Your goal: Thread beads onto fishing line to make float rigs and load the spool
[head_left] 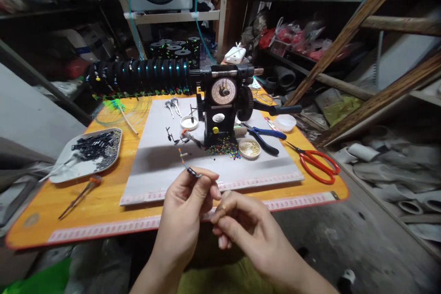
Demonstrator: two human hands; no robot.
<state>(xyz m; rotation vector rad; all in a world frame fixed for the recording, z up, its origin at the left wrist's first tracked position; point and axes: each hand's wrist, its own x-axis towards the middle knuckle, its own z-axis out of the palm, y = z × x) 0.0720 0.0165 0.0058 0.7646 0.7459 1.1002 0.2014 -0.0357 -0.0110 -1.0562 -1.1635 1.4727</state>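
Note:
My left hand (pixel 188 206) is closed, pinching a small dark tackle piece (pixel 193 172) between thumb and forefinger. A thin stalk (pixel 181 155) with orange bits points up from it. Close beside it, my right hand (pixel 241 223) is closed too, thumb against forefinger. A tiny gold-looking speck (pixel 223 207) shows at its fingertips, too small to name. Both hands hover in front of the white board (pixel 155 165), fingers almost meeting. Beyond them stands a black hand-cranked winding machine (pixel 220 115) with a round dial and a row of dark spools (pixel 138 78) on its shaft.
A white tray (pixel 57 175) of black parts lies left. Loose coloured beads (pixel 223 148) and a dish of gold beads (pixel 250 149) sit by the machine. Blue-and-black pliers (pixel 263 138) and red-handled scissors (pixel 320 165) lie right. A tape measure (pixel 113 230) edges the orange table (pixel 37 211).

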